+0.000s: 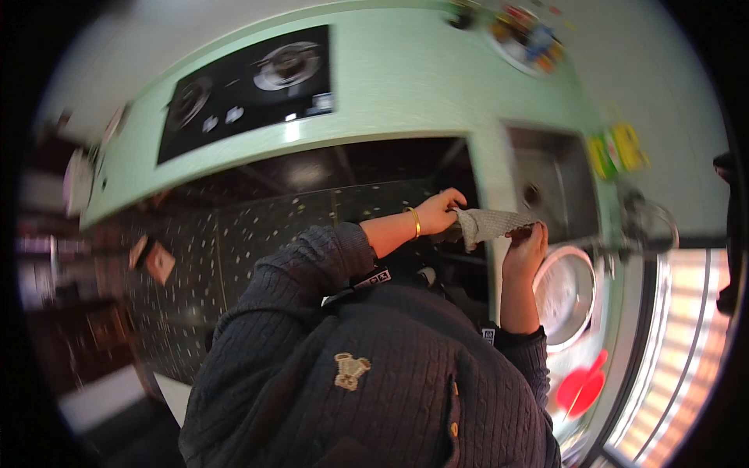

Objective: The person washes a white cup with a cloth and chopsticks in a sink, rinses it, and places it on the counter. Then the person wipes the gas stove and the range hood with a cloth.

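A grey, textured cloth [494, 225] is stretched between my two hands, over the counter's front edge beside the sink. My left hand [440, 212], with a gold bangle on the wrist, pinches the cloth's left end. The right end is gripped by the fingers of my right hand [526, 248], just left of a round metal basin [541, 298]. Part of the cloth hangs in a fold near my left hand. Beyond the cloth lies a stainless steel sink [535, 155] with a drain.
A black two-burner gas hob [246, 88] is set in the pale green counter [404, 76]. A plate of colourful items [526, 44] stands at the back. A yellow and green package [617, 149] and a faucet [638, 225] are by the sink. A red plastic scoop [582, 389] lies past the basin.
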Available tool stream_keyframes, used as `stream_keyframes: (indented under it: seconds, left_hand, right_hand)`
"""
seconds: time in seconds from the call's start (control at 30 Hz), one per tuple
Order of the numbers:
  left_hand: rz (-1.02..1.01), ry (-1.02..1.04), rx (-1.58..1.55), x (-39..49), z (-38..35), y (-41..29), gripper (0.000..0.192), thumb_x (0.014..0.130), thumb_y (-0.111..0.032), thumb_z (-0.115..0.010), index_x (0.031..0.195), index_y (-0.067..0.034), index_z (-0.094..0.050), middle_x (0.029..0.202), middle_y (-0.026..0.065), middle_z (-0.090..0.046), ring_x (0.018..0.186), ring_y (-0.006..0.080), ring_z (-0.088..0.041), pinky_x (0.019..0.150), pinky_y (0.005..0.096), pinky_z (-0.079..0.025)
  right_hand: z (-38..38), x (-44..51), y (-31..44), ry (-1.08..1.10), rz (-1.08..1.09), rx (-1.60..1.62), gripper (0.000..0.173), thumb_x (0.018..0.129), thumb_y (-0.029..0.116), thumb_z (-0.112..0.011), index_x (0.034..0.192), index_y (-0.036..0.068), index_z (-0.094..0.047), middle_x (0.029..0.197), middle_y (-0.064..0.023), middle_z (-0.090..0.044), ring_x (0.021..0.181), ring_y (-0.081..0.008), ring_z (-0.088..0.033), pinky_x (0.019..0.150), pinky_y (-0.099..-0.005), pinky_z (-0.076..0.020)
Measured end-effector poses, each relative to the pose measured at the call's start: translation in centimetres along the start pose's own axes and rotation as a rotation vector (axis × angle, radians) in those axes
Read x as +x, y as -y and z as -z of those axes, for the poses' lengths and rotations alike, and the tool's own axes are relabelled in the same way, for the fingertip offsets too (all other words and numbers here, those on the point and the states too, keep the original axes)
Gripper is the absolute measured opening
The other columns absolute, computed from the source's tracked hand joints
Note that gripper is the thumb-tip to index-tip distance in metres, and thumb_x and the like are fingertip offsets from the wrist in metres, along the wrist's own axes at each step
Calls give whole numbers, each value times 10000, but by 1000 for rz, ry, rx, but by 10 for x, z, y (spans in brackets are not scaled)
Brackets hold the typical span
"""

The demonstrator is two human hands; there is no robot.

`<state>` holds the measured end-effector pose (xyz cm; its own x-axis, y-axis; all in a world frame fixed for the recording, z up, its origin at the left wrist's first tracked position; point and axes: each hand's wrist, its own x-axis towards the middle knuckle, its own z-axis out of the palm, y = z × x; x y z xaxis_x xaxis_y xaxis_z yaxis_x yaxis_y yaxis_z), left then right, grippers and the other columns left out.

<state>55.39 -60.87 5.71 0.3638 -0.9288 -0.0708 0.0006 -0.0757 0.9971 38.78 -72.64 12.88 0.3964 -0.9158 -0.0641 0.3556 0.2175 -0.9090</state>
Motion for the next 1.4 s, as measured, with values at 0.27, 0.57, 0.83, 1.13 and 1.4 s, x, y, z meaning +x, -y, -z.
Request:
stream_keyframes:
  seconds: [0.27,0.57,0.83,1.13,1.4]
  left_hand:
    - [-11,-445,285,-189,183,14,164,863,-147,-519,910,-6,-587,790,155,-589,730,228,-575,691,333,-469]
    - [-2,-808,-1192,-309,259,8,602,940,-603,-323,1027,-91,-627,933,101,-612,863,175,-613,812,332,-512]
    - [-14,-1156,-1222,-347,338,13,431,982,-428,-398,1002,-56,-613,934,85,-649,847,209,-637,787,338,-526]
    - [-59,-1131,-290,-394,489,-9,572,999,-456,-293,1159,21,-565,1164,154,-587,1040,216,-579,897,326,-460]
    - [-484,-803,-1483,-401,583,0,483,988,-481,-325,884,-83,-577,616,29,-512,527,113,-485,545,253,-441]
  right_hand:
    - [-198,-60,-113,330,-569,100,195,878,169,-464,972,25,-557,916,-61,-597,824,-189,-581,773,-326,-463]
    - [-365,-203,-186,1100,-1479,125,346,917,301,-406,978,16,-593,968,-125,-646,897,-252,-617,865,-407,-480]
    - [-462,-272,-270,1323,-1102,-430,374,995,322,-404,876,31,-606,800,-44,-612,714,-140,-556,656,-284,-470]
    - [-601,-248,-362,1247,-1454,-319,366,984,312,-380,1168,27,-516,1165,-134,-571,1022,-222,-567,878,-380,-460]
    - [-690,-295,-416,1253,-1584,-321,240,907,277,-572,825,51,-574,656,-87,-575,543,-175,-589,544,-240,-525]
